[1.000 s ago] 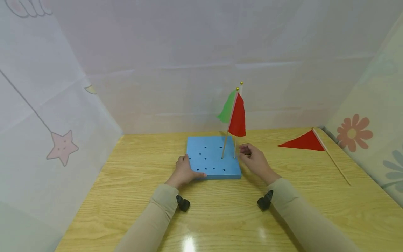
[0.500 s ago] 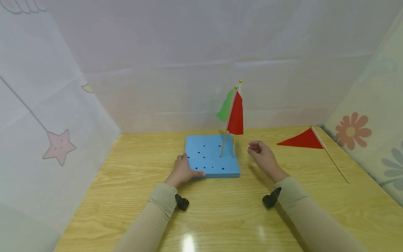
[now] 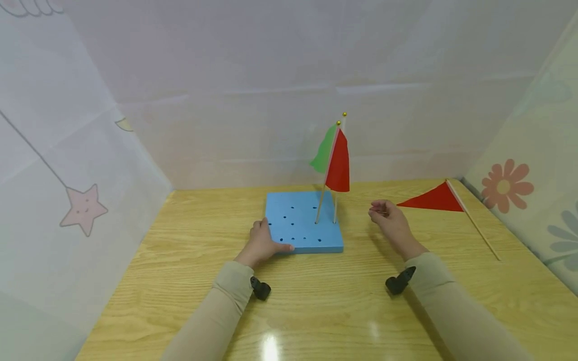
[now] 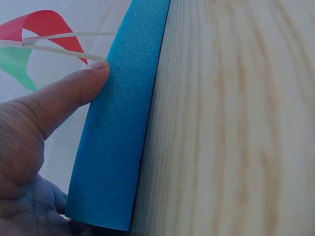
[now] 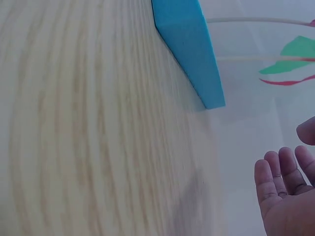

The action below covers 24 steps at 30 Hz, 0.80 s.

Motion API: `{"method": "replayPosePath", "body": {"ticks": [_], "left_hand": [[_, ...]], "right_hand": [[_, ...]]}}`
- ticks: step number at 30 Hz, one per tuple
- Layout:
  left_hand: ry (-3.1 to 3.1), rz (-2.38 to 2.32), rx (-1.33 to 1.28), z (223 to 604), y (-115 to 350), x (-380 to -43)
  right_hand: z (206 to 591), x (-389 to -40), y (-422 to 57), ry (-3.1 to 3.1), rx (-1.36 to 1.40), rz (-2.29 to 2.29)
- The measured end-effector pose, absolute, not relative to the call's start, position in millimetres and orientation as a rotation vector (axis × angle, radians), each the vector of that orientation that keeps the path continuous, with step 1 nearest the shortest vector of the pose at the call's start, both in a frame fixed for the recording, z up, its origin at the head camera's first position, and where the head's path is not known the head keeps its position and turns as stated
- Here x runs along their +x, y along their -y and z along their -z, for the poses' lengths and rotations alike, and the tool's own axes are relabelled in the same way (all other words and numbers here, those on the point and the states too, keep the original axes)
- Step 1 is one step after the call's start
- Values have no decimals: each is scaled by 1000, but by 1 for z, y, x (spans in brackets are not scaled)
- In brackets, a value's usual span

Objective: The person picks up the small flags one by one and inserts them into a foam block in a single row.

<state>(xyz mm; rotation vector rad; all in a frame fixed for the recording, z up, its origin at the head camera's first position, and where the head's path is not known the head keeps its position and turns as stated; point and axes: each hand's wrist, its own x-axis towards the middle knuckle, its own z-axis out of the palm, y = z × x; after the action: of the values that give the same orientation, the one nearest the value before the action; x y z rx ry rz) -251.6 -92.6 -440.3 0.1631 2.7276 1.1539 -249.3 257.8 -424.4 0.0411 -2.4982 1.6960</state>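
In the head view, a blue block (image 3: 276, 203) with several small holes lies on the table. My left hand (image 3: 261, 245) holds its near left corner, fingers along the left side. The thumb presses the front edge, as the left wrist view also shows on the block (image 4: 115, 132). Two flags stand in holes on the block's right side: a red flag (image 3: 339, 165), tilted, overlaps a green flag (image 3: 321, 155) behind it. My right hand (image 3: 394, 225) hovers right of the block, apart from it. Its loosely bent fingers (image 5: 290, 172) hold nothing visible in the right wrist view.
A second red flag (image 3: 438, 198) lies flat on the wooden table (image 3: 203, 210) at the right, its stick pointing toward the front right. Behind the table's back edge hangs a pale sheet (image 3: 226, 130). A patterned sheet (image 3: 533, 150) borders the right side.
My right hand has moved away from the standing flag sticks, rightward toward the lying red flag. The left hand stays on the block. The head view has shifted slightly.
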Motion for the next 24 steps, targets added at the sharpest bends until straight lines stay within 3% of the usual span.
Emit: {"method": "replayPosePath", "body": {"ticks": [24], "left_hand": [[-2733,-1135,156,443,93,-254]], "right_hand": [[433,-240,-312,2464,-24,-1718]]}}
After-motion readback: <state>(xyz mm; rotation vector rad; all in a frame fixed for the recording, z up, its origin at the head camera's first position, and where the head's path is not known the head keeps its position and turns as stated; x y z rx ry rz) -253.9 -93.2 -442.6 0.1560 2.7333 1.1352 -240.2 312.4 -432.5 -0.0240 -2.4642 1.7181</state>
